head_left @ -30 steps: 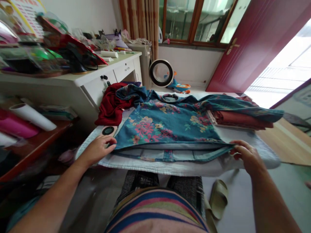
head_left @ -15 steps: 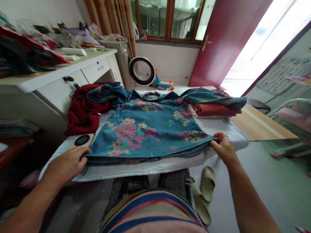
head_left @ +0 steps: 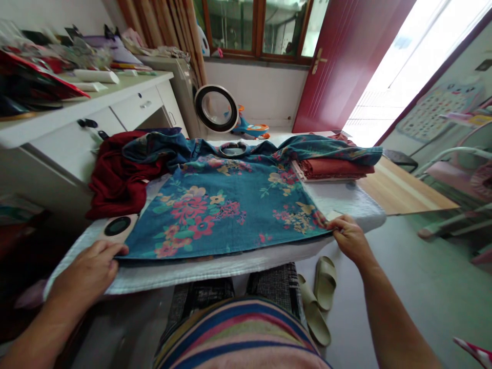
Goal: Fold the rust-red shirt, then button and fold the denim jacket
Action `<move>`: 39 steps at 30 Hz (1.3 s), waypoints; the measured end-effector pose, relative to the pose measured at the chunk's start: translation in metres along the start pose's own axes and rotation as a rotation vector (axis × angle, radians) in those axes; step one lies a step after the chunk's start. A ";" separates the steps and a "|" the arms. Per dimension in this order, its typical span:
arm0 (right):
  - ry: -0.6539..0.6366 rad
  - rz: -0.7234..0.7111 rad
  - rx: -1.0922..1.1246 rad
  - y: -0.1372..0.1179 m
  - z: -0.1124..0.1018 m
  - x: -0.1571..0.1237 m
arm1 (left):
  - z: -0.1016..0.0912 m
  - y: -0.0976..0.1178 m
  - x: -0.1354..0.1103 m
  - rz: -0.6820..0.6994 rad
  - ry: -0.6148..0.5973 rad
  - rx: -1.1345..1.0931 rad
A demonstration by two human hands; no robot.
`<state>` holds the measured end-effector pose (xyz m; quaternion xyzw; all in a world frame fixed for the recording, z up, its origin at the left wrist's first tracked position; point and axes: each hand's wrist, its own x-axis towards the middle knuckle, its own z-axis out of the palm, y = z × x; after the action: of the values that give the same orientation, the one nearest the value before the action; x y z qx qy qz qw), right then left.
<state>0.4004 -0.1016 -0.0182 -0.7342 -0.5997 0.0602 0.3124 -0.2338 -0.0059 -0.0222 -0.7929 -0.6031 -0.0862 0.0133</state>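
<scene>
A blue flowered shirt (head_left: 230,205) lies spread over a table with a white cloth cover (head_left: 207,277), its neckline away from me and its hem towards me. My left hand (head_left: 90,266) pinches the hem's left corner. At the hem's right corner, my right hand (head_left: 348,234) grips the fabric between thumb and fingers. The right sleeve rests across a folded reddish-brown cloth stack (head_left: 334,169). The left sleeve lies bunched over a crumpled dark red garment (head_left: 119,179). Close to my left hand, a pale object with a dark round disc (head_left: 119,226) is partly covered by the shirt.
A white desk (head_left: 126,107) crowded with items stands at the left. Beyond the table are a round black-rimmed door (head_left: 216,108) and a blue and orange toy (head_left: 251,128). A wooden board (head_left: 411,189) is at the right, and green slippers (head_left: 325,284) lie on the floor.
Both hands keep hold of the hem. The left corner has come slightly outward and towards me, and the hem's layers now lie more evenly together. The view has shifted a little.
</scene>
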 end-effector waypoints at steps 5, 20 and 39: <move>-0.226 -0.009 -0.210 -0.011 -0.011 0.005 | -0.005 -0.006 0.002 0.052 -0.101 0.045; -0.295 0.267 -0.522 -0.037 0.006 0.042 | 0.018 0.207 0.054 0.584 -0.144 -0.288; -0.296 -0.190 -0.426 -0.111 0.107 0.111 | 0.015 0.254 0.096 0.554 -0.207 -0.219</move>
<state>0.2876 0.0508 -0.0131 -0.7070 -0.7043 0.0096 0.0641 0.0365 0.0183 -0.0009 -0.9282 -0.3496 -0.0627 -0.1106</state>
